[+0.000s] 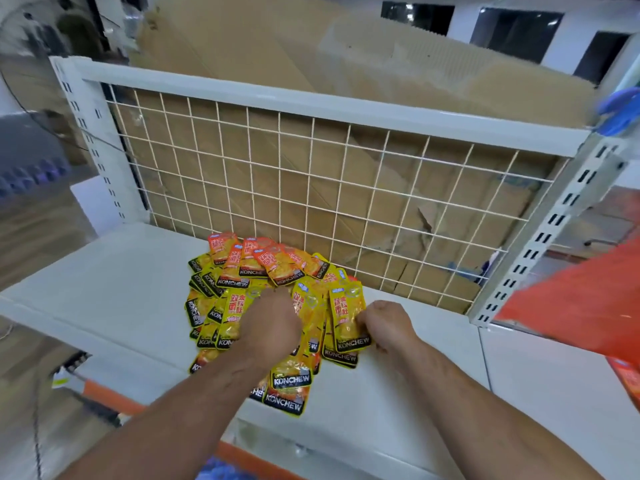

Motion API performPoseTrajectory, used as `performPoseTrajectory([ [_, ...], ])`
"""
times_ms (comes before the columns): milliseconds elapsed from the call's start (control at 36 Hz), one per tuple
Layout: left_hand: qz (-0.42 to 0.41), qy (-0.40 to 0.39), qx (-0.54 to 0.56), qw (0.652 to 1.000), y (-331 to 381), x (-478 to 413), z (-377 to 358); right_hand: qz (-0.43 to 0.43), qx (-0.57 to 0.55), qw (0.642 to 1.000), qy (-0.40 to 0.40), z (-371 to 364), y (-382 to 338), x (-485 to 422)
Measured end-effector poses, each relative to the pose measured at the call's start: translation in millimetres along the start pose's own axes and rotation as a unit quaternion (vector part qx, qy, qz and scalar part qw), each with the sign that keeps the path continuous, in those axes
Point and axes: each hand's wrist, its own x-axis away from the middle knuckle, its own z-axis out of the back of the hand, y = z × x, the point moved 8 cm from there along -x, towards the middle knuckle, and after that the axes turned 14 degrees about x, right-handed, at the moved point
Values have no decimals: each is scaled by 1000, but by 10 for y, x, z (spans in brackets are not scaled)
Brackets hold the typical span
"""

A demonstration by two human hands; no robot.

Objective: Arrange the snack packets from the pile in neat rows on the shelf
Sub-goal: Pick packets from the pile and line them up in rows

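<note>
A: Item one, the setting?
B: White metal shelf (104, 282), flat board, seen from above. Wire grid (311, 174) at its back, white. Brown cardboard (277, 46) stands behind the grid and rises above the top rail.

A: Item two, the stock?
B: One pile of snack packets (263, 265), loose and overlapping, in the middle of the shelf board, reaching from near the grid to the front edge. Yellow packets mostly, with a few orange ones on the far side. Black bands are printed KONCHEW. No rows laid out.

A: Item three, the hands?
B: Left hand (272, 323): on top of the pile's centre, back of the hand up, fingers turned down among the packets. Whether it grips one, I cannot tell.
Right hand (386, 325): at the pile's right edge, fingers curled, pinching the side of one yellow packet (346, 313) that lies on the pile with its printed face up.

A: Sundries?
B: A blurred orange shape (588, 306) at the right side. A blue glove (620, 109) at the upper right corner of the frame.
</note>
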Motion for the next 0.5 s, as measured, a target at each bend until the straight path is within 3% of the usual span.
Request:
performPoseTrajectory([
  [194, -7, 39, 136, 990, 455, 120, -134, -3, -24, 1000, -6, 250, 493, 87],
  [333, 66, 25, 254, 965, 788, 189, -543, 1, -57, 998, -25, 556, 863, 181],
  [500, 124, -23, 236, 963, 977, 252, -1103, -20, -92, 996, 8, 885, 1424, 186],
])
